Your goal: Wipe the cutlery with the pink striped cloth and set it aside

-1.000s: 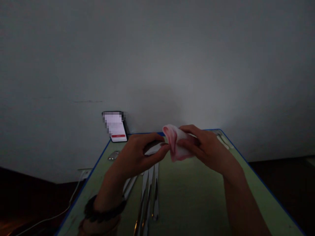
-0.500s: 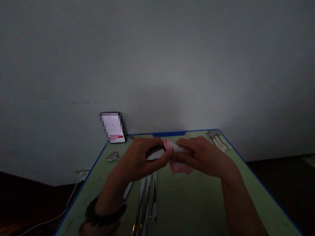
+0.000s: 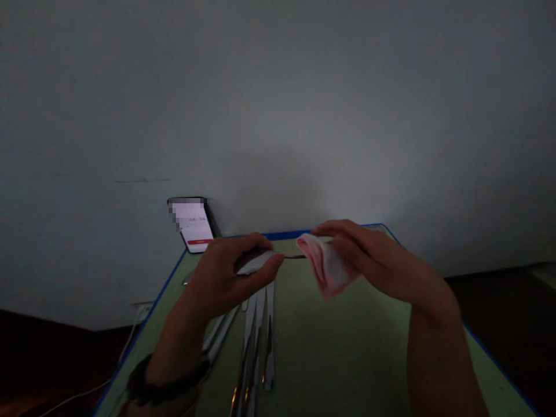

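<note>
My left hand (image 3: 230, 278) is closed around the pale handle of a piece of cutlery (image 3: 257, 262), held level above the table. Its thin metal neck runs right into a folded pink-and-white cloth (image 3: 330, 269), which hides the far end, so I cannot tell whether it is a spoon or a fork. Fingers of my right hand (image 3: 376, 255) pinch the cloth around that end. Beneath and in front of my left hand, several metal table knives (image 3: 259, 336) lie side by side, partly covered by the hand and wrist.
A phone (image 3: 197, 229) with a lit screen leans against the wall at the table's back left. The green table (image 3: 330, 353) has a blue edge. A white cable (image 3: 78, 395) hangs down at the left.
My right hand and the cloth have moved right, away from my left hand, baring the metal neck between them. My left hand has shifted slightly left, still gripping the handle.
</note>
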The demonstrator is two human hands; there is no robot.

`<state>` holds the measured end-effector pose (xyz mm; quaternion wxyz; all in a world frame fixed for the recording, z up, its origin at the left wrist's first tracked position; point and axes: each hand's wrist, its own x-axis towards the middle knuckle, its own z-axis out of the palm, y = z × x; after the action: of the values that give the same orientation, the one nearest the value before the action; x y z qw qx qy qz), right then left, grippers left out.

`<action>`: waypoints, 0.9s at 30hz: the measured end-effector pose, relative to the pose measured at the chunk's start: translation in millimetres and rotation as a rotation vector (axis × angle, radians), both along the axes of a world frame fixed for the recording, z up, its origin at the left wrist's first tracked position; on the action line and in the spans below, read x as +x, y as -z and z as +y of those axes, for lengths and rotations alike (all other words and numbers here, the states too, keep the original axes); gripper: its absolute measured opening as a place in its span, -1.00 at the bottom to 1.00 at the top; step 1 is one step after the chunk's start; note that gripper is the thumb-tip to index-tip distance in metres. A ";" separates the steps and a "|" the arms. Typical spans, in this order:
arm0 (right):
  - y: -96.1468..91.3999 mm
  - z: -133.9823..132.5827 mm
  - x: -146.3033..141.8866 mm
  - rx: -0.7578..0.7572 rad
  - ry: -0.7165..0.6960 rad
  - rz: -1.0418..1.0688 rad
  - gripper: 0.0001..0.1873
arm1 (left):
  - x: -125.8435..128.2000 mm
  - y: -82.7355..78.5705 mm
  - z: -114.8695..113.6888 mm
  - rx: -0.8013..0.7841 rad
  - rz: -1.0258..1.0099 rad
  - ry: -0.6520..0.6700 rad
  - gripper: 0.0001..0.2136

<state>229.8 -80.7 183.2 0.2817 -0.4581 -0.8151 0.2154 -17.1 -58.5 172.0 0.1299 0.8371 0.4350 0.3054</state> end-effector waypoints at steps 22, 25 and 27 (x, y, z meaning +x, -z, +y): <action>8.1 -12.8 -19.6 0.240 0.040 -0.230 -0.08 | 5.4 -6.3 -4.9 -0.129 -0.169 -0.122 -0.73; 2.3 -12.5 -21.9 0.313 0.041 -0.192 -0.17 | 2.2 -4.8 -4.2 -0.238 -0.256 -0.131 -0.70; -1.1 -11.2 -20.8 0.345 0.027 -0.186 -0.26 | -0.8 -3.4 -2.9 -0.295 -0.294 -0.142 -0.68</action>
<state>209.0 -91.8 184.3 0.2823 -0.4320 -0.8561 0.0256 -17.9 -61.3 175.4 0.2911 0.7227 0.5090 0.3658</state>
